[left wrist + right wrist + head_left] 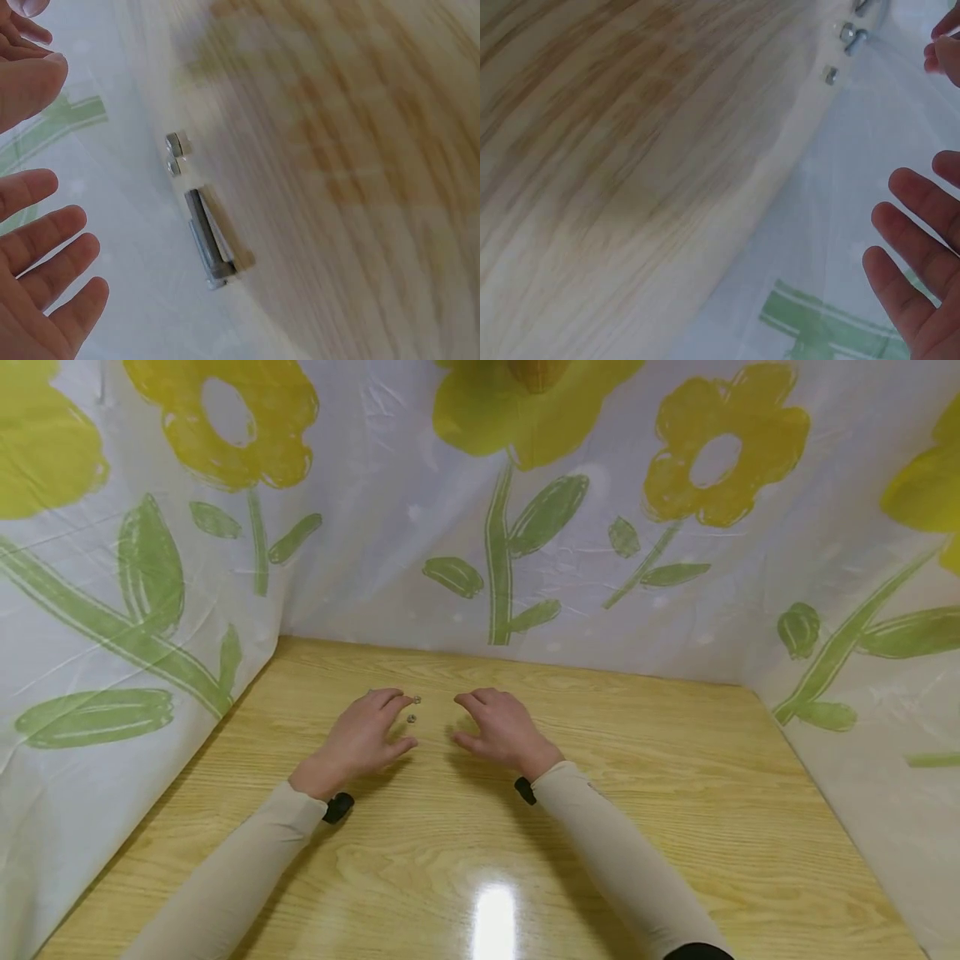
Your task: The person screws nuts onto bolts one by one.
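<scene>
My left hand (pixel 362 732) is held over the table, fingers loosely bent and thumb apart, gripping nothing. Just past its fingertips lie two small metal nuts, a farther nut (pixel 417 699) and a nearer nut (pixel 411 719). Two grey metal bolts (pixel 206 232) lie side by side in the left wrist view; in the head view the left hand mostly hides them. To the right of the nuts, my right hand (pixel 501 727) faces the left one, its fingers spread a little and holding nothing. The right wrist view shows a nut (pixel 830 75) near the top.
The wood-grain table (pixel 660 810) has a glossy light reflection near its front. A pale curtain (pixel 375 568) printed with yellow flowers stands along the back and both sides. Each wrist carries a black band, such as the left band (pixel 339 808).
</scene>
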### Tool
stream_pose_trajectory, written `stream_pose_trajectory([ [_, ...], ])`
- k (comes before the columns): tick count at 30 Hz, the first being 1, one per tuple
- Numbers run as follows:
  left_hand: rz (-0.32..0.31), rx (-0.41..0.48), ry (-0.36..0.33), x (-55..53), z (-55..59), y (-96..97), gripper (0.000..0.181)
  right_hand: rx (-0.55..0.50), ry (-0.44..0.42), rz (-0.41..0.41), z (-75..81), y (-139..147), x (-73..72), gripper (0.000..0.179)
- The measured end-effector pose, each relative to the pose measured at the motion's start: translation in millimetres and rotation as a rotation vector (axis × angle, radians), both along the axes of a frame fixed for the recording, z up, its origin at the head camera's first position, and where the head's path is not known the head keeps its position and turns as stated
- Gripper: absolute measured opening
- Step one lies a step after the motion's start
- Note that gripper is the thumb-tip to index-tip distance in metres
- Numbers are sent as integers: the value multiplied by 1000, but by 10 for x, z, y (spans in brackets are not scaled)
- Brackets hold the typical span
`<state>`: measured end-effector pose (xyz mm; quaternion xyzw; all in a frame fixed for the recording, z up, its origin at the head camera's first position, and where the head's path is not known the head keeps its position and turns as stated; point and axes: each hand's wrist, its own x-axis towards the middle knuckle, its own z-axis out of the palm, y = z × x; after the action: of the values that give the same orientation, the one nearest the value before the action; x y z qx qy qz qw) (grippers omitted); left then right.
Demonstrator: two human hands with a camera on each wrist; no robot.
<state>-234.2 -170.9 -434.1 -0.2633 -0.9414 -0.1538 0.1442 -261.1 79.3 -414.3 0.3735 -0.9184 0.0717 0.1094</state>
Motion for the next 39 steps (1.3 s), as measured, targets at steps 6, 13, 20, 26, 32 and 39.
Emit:
stream_pose_trajectory([
  [6,11,10,-6,-3,-30,-82,60,22,2,14,-35,-116,-45,55],
  [13,32,7,-46,-9,-42,-182,61,21,-28,17,-54,-241,-64,53],
  [20,53,15,-88,-31,-70,-269,59,55,-76,-1,-65,-348,-108,55],
  [26,88,14,-132,-45,-60,-332,55,49,-142,-8,-89,-434,-163,54],
  [32,100,-6,-155,-66,-33,-384,50,18,-190,-18,-133,-499,-225,52],
  [39,113,0,-224,-122,-50,-466,44,-13,-267,-29,-138,-563,-278,48],
])
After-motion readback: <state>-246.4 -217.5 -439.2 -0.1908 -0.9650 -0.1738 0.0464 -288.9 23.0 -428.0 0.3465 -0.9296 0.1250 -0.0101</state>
